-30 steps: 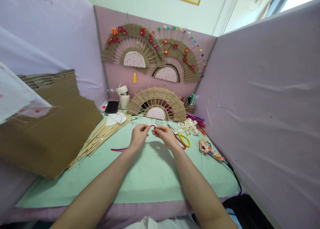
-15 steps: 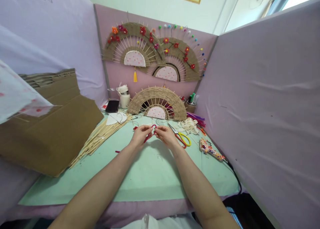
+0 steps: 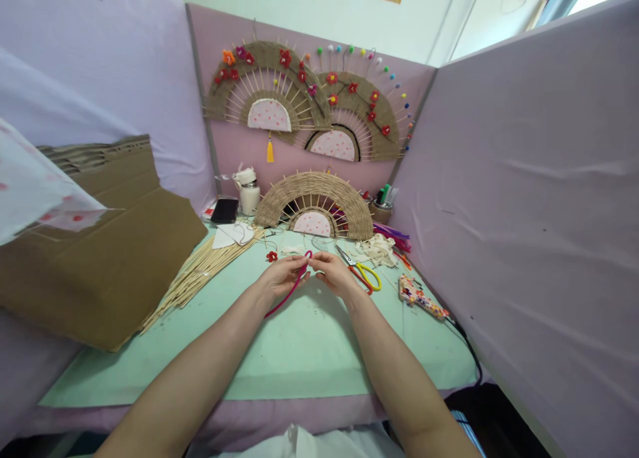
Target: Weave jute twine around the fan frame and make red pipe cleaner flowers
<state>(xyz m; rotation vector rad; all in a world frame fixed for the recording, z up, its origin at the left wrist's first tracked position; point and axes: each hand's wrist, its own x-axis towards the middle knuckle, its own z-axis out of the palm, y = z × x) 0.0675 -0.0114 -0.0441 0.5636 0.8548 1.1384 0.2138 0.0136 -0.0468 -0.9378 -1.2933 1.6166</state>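
Note:
A magenta pipe cleaner is pinched between my two hands above the middle of the table, its upper end bent into a small loop. My left hand is closed on it, and its long tail hangs down past the palm toward the left forearm. The fingertips of my right hand grip the looped end, touching or nearly touching the left fingers. Just beyond my left hand lies a small red flower. Scissors with yellow and red handles rest close to my right hand.
A twine-woven fan stands behind the hands. Bamboo sticks and cardboard lie left. At right are a patterned glue gun with a cord, cream yarn and purple pipe cleaners. A bottle and phone stand behind.
The pipe cleaner's loop has become smaller and narrower. Its tail now shows more fully below my left hand, which has turned slightly, uncovering the red flower.

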